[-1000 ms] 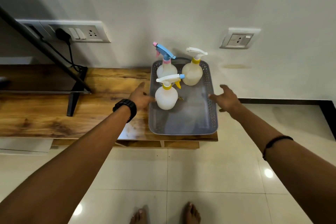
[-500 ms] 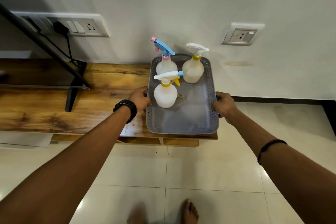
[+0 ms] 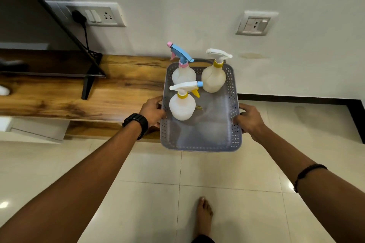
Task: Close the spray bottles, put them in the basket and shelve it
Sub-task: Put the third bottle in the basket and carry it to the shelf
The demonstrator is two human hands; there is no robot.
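A grey perforated basket (image 3: 201,147) juts past the front edge of the wooden table (image 3: 110,94), out over the floor. Three translucent spray bottles stand upright in it, each with its spray head on. One with a blue and pink head (image 3: 183,74) is at the back left. One with a white head and yellow collar (image 3: 213,80) is at the back right. A third with a white head and yellow trigger (image 3: 182,107) stands in front. My left hand (image 3: 153,111) grips the basket's left rim and my right hand (image 3: 249,119) grips its right rim.
A black stand leg (image 3: 87,85) and a slanted black bar (image 3: 59,19) rise from the table at the left. A switch panel with a plugged cable (image 3: 92,15) and a second socket (image 3: 254,24) sit on the wall. My bare foot (image 3: 204,217) is on the tiled floor below.
Both hands went from open beside the basket to gripping its two sides. The basket has come forward, towards me, past the table's front edge.
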